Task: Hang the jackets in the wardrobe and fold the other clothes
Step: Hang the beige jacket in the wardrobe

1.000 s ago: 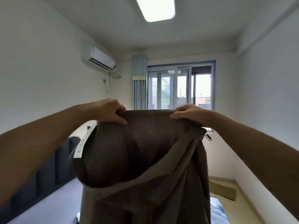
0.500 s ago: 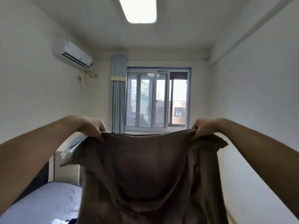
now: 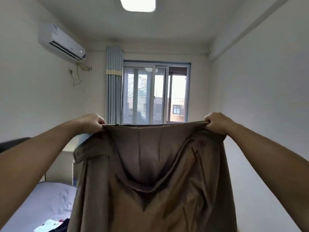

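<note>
Hands: two, both raised at chest height in front of the window (image 3: 156,92).
Left hand (image 3: 91,123): fingers curled shut, pinching the left end of the garment's top edge.
Right hand (image 3: 216,123): fingers curled shut, pinching the right end of the same edge.
Garment (image 3: 150,181): one brown piece, held up in the air between the two hands, its top edge pulled straight, the rest hanging down past the bottom of the view; whether it is a jacket or something else is hard to tell from the folds.
Bed (image 3: 41,201): one, low on the left, with a pale sheet.
Other clothes (image 3: 53,226): a small heap on the bed at the bottom edge, at least one light and one dark piece.
Air conditioner (image 3: 61,42): one, high on the left wall.
Curtain (image 3: 114,84): one, drawn aside left of the window.
Ceiling lamp (image 3: 138,4): one, lit.
</note>
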Motion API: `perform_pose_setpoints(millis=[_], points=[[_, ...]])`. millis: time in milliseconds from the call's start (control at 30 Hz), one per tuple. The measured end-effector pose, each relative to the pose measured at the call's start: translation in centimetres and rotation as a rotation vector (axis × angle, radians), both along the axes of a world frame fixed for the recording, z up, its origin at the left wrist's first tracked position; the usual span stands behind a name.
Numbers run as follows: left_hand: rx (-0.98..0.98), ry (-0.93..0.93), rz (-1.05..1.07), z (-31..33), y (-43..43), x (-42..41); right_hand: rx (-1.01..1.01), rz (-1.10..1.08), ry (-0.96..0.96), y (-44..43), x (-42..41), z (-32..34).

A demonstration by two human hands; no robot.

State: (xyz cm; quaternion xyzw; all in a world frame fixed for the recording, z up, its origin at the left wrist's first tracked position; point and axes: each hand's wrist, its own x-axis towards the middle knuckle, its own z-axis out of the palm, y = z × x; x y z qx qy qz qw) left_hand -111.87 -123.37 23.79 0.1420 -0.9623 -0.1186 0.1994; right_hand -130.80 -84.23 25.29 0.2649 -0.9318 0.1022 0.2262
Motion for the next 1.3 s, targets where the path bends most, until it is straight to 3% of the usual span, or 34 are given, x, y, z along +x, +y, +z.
perform_pose_setpoints(millis=[133, 200, 300, 433, 533, 600, 833, 933, 1067, 1200, 1300], points=[[-0.078, 0.181, -0.26, 0.1, 3.7, -0.2, -0.091, 0.29, 0.156, -2.8, 1.8, 0.0], [-0.014, 0.248, -0.398, 0.1, 6.2, -0.8, -0.202, 0.429, 0.206, -4.8, 3.1, 0.1], [0.235, 0.265, -0.642, -0.1, 9.9, -1.5, -0.384, 0.638, 0.195, -7.6, 5.5, 0.6], [0.656, 0.171, -0.994, -0.9, 13.2, -1.3, -0.486, 0.827, 0.101, -8.9, 7.4, 1.1], [0.953, 0.16, -1.077, -1.2, 14.7, -0.9, -0.61, 0.869, 0.017, -8.0, 7.6, 1.3], [1.011, 0.156, -1.1, -1.3, 15.6, -1.0, -0.608, 0.918, -0.054, -7.3, 7.7, 1.2], [0.928, 0.057, -1.131, -1.1, 18.4, -2.0, -0.544, 0.925, -0.293, -4.8, 7.9, 1.6], [0.707, 0.176, -0.922, -1.0, 18.9, -2.8, -0.416, 0.699, -0.283, -2.5, 8.0, 2.4], [0.307, 0.324, -0.605, -0.3, 18.7, -3.7, -0.39, 0.645, -0.194, -1.2, 9.3, 2.6], [0.086, 0.401, -0.425, 0.8, 18.6, -4.0, -0.161, 0.429, -0.463, -1.3, 10.8, 2.0], [0.042, 0.41, -0.359, 1.3, 18.5, -4.1, -0.2, 0.362, -0.608, -1.6, 11.0, 1.5]])
